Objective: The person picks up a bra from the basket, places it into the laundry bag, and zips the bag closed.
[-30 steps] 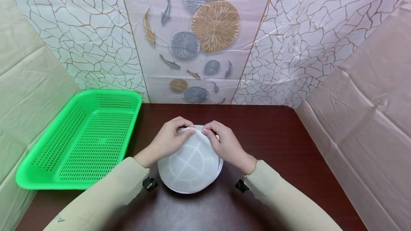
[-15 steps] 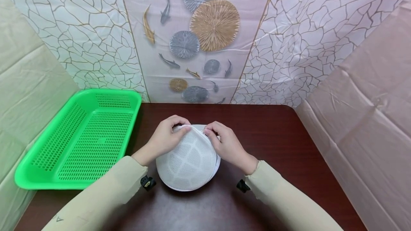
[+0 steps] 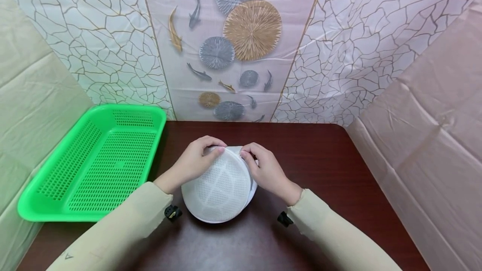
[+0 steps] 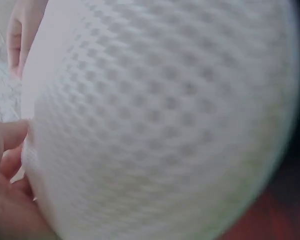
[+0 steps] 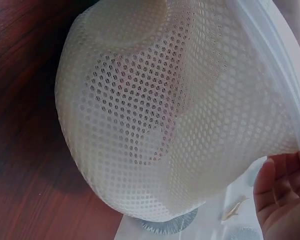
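Note:
A round white mesh laundry bag (image 3: pixel 218 191) with a piped rim stands near the middle of the table, its broad face towards me. At its upper edge my left hand (image 3: pixel 192 160) pinches the rim between thumb and fingers. To the right of that, my right hand (image 3: pixel 265 166) pinches the zipped edge; the zipper pull itself is not visible. The right wrist view shows the zipper band (image 5: pixel 270 45) curving down to the right hand's fingers (image 5: pixel 270 185). Blurred mesh fills most of the left wrist view, with left fingers (image 4: pixel 12 135) at its edge.
A bright green perforated basket (image 3: pixel 113 170) stands on the left of the dark red-brown table (image 3: pixel 320 170). Patterned cloth (image 3: pixel 248 87) hangs along the back, and plain cloth walls (image 3: pixel 425 137) flank both sides.
The bag's front face has shifted slightly left and the gap along its right rim looks wider. My left hand moved a little left; my right hand stayed nearly in place.

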Action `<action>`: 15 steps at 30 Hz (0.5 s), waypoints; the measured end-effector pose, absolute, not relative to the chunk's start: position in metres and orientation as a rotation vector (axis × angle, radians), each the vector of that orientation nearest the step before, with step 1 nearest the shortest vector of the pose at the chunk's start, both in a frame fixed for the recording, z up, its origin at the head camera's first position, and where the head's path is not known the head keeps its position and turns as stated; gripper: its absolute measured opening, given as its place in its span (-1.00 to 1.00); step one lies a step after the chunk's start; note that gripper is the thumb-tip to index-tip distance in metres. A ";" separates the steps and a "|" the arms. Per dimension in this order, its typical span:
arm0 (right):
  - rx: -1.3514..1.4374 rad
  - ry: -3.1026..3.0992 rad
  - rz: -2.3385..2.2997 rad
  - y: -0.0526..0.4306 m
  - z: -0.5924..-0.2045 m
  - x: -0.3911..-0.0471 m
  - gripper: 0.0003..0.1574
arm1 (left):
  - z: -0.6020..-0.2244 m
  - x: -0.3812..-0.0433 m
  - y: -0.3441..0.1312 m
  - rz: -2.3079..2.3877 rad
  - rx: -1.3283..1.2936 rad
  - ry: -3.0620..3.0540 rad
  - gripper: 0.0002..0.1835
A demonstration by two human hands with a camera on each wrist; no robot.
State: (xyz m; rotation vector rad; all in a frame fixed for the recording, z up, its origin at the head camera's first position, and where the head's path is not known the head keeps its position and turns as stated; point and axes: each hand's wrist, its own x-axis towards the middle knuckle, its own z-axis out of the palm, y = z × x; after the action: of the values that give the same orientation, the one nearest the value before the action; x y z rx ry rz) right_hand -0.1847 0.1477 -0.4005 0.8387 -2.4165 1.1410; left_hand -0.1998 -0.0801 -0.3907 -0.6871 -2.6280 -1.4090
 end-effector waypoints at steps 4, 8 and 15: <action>0.829 -2.418 1.137 0.146 -0.400 -0.185 -0.92 | -0.387 -0.195 -0.073 -1.228 -0.850 -2.661 -0.80; 0.826 -2.431 1.144 0.146 -0.401 -0.184 -0.94 | -0.388 -0.193 -0.069 -1.144 -0.865 -2.665 -0.83; 0.837 -2.422 1.145 0.145 -0.404 -0.184 -0.93 | -0.388 -0.193 -0.068 -1.155 -0.797 -2.680 -0.87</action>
State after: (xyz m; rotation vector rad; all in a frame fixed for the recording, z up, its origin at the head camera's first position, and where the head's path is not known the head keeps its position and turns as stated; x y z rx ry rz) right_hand -0.1842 0.1455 -0.4043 0.8372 -2.4215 1.1453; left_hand -0.1930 -0.0683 -0.3882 -0.7966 -2.6799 -1.1549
